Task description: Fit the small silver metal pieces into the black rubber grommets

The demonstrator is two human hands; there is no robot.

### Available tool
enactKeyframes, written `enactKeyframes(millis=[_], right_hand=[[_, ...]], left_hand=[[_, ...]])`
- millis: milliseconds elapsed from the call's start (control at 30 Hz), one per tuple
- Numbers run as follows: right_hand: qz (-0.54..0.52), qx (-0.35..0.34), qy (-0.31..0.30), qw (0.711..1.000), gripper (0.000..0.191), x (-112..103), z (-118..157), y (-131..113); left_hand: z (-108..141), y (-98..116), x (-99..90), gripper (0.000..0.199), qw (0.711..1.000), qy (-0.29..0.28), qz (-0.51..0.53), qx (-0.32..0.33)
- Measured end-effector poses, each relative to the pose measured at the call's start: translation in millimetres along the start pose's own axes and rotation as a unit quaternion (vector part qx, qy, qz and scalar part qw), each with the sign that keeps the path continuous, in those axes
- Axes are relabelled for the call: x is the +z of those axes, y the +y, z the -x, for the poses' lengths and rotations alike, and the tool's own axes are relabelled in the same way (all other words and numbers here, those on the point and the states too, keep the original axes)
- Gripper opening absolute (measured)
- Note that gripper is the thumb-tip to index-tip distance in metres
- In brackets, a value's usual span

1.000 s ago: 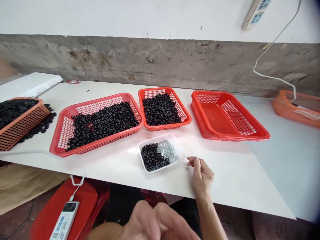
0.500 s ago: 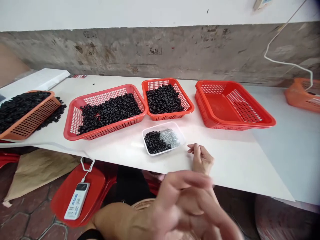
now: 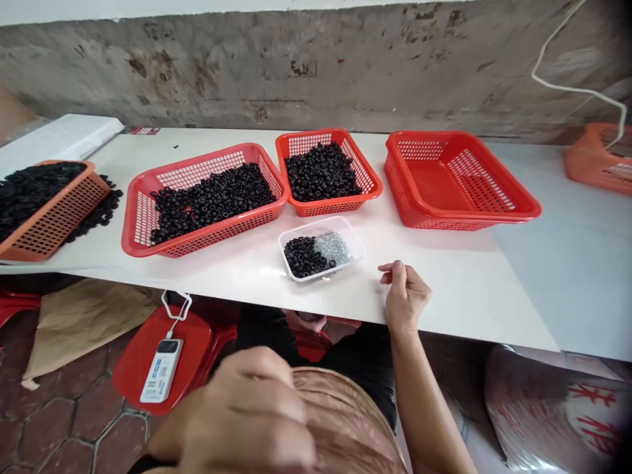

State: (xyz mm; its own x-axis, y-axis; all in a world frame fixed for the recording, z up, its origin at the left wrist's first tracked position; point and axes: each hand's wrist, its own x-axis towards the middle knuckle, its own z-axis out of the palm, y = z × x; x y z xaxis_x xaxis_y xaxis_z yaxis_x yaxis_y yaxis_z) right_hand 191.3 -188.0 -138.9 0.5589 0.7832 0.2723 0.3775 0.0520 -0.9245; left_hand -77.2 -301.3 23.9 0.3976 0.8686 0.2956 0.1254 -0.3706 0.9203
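Observation:
A clear plastic tray (image 3: 320,249) lies on the white table, holding black rubber rings (image 3: 303,257) on its left and a heap of tiny silver metal pieces (image 3: 332,247) on its right. My right hand (image 3: 405,295) hovers just right of the tray, its thumb and forefinger pinched together, with nothing visible between them. My left hand (image 3: 232,408) is below the table edge, close to the camera, blurred and curled. Its palm is hidden, and it touches no tray.
Behind the tray, two red baskets (image 3: 148,220) (image 3: 328,208) hold black rings. An orange basket (image 3: 59,217) at left holds more. A red basket (image 3: 429,191) shows its bare bottom. A power bank (image 3: 161,370) lies on a red stool (image 3: 192,329) below the table.
The view has tilted down, so the table sits higher in the frame. My left hand has moved down and left and curled closed. My right hand stays beside the tray.

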Motion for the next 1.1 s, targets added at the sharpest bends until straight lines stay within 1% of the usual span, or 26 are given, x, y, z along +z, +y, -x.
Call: enactKeyframes(millis=[33,67,100,133,167,200,233,267,333,400,467,567,667,767,867,933,1000,1100], right_hand=[[0.020,-0.001,0.003,1.000,0.051,-6.4,3.7,2.7],[0.043,-0.004,0.005,0.999,0.051,-14.1,7.7,6.3],[0.073,-0.011,0.007,0.997,0.050,-22.7,11.6,10.8],[0.107,-0.021,0.015,0.994,0.049,-31.7,14.9,15.8],[0.143,-0.032,0.010,0.989,0.047,-40.5,17.3,21.0],[0.173,-0.043,0.019,0.984,0.047,-48.7,18.5,26.1],[0.198,-0.046,0.022,0.979,0.047,-55.6,18.6,30.6],[0.218,-0.042,0.021,0.975,0.047,-60.9,17.6,34.3],[0.243,-0.020,0.014,0.970,0.049,-66.1,13.9,38.6],[0.252,0.002,0.001,0.968,0.051,-65.4,10.1,39.3],[0.261,0.003,-0.011,0.965,0.054,-61.9,8.2,38.3],[0.288,-0.027,-0.009,0.957,0.056,-57.2,8.4,37.4],[0.304,-0.050,0.007,0.951,0.055,-55.5,9.7,37.9],[0.312,-0.051,0.023,0.948,0.054,-54.9,10.8,38.3],[0.319,-0.046,0.049,0.945,0.054,-53.6,11.8,39.2],[0.322,-0.041,0.065,0.944,0.053,-52.5,12.5,40.5],[0.323,-0.033,0.074,0.943,0.053,-51.5,12.9,41.9],[0.324,-0.022,0.081,0.942,0.055,-50.2,13.2,42.2]], left_hand=[[-0.4,-13.7,-11.6,0.017,0.996,0.006,-0.061,0.059],[-0.7,-29.6,-20.9,0.013,0.988,0.031,-0.113,0.099],[-0.6,-47.0,-27.9,0.015,0.976,0.100,-0.148,0.125],[-0.4,-65.5,-32.7,0.016,0.964,0.145,-0.193,0.114],[-0.2,-84.3,-35.9,0.012,0.955,0.161,-0.240,0.074],[-0.1,-102.6,-38.2,0.005,0.945,0.177,-0.273,0.041],[-0.6,-119.8,-40.3,0.006,0.939,0.180,-0.293,0.001],[-1.8,-135.3,-42.7,0.011,0.936,0.183,-0.301,-0.029],[-6.3,-159.7,-49.5,0.020,0.927,0.191,-0.318,-0.062],[-13.0,-174.9,-58.6,0.026,0.918,0.189,-0.342,-0.070],[-20.0,-182.7,-68.2,0.033,0.911,0.172,-0.369,-0.063],[-28.5,-188.1,-79.7,0.043,0.903,0.134,-0.408,-0.028],[-34.1,-193.7,-85.0,0.043,0.901,0.089,-0.424,0.019],[-36.3,-200.3,-85.5,0.040,0.908,0.041,-0.415,0.041],[-36.0,-204.1,-86.6,0.033,0.919,0.017,-0.391,0.035],[-36.7,-204.0,-90.2,0.027,0.932,-0.005,-0.362,0.019],[-39.6,-202.6,-95.7,0.026,0.940,-0.034,-0.338,0.003],[-46.3,-201.3,-103.5,0.027,0.937,-0.085,-0.338,-0.017]])
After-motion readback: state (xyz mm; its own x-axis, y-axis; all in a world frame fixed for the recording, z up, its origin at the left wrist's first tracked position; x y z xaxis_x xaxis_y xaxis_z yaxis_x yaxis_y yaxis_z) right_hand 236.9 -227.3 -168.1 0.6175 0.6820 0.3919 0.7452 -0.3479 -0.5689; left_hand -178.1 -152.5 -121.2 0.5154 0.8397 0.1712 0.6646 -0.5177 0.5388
